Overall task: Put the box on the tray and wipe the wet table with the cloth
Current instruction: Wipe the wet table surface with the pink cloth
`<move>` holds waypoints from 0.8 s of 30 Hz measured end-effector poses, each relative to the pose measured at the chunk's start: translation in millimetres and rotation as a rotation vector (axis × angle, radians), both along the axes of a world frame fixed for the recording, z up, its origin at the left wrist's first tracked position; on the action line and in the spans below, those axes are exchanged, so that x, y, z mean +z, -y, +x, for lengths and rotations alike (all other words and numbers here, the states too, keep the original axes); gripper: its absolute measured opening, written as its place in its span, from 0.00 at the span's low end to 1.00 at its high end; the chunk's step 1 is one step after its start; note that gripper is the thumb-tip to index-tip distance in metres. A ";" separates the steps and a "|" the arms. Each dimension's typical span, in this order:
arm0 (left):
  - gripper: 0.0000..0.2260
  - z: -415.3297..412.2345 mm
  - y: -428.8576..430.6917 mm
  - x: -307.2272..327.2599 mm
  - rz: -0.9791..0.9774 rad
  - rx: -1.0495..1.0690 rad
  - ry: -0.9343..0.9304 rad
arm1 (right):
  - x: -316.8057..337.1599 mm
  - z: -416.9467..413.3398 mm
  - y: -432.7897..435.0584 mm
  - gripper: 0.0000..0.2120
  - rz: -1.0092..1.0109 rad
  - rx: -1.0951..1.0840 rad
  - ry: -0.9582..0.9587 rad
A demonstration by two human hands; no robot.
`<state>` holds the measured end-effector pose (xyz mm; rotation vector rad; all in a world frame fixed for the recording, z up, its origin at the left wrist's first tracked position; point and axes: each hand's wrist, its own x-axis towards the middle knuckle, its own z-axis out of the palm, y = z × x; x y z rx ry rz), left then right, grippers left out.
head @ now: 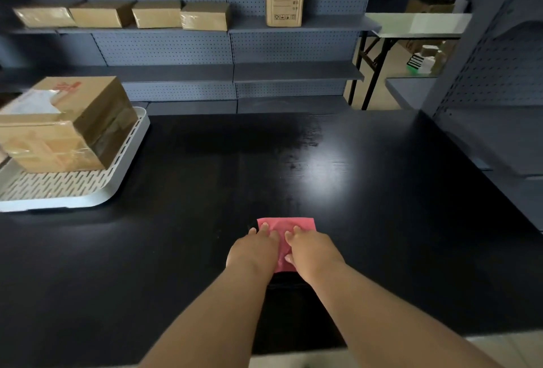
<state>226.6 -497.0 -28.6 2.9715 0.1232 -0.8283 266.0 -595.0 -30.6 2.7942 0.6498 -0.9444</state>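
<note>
Already the box (pixel 63 124) is seen resting on the tray (pixel 126 159) at far left; the pink cloth (pixel 286 235) is pressed flat on the dark surface (pixel 396 220) beneath both hands, left hand (pixel 254 250) and right hand (pixel 311 253) with fingers spread, while the wet sheen lies straight ahead, beyond them

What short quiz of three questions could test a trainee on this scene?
1. True or false: the box sits on the tray.
2. Which hands press on the pink cloth? A left hand only; B right hand only; C both.
3. Fill in: the cloth lies on the black ____.

Key: 1 true; 2 C; 3 table.
</note>
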 end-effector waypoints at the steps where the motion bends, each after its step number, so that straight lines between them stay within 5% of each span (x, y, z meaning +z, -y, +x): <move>1: 0.27 15.5 -4.5 -0.8 0.000 0.012 -0.015 | -0.5 12.8 -4.7 0.30 -0.001 0.012 -0.003; 24: 0.26 253.4 -68.3 -9.9 -0.013 0.145 0.072 | 1.6 252.5 -63.3 0.29 0.072 0.191 0.126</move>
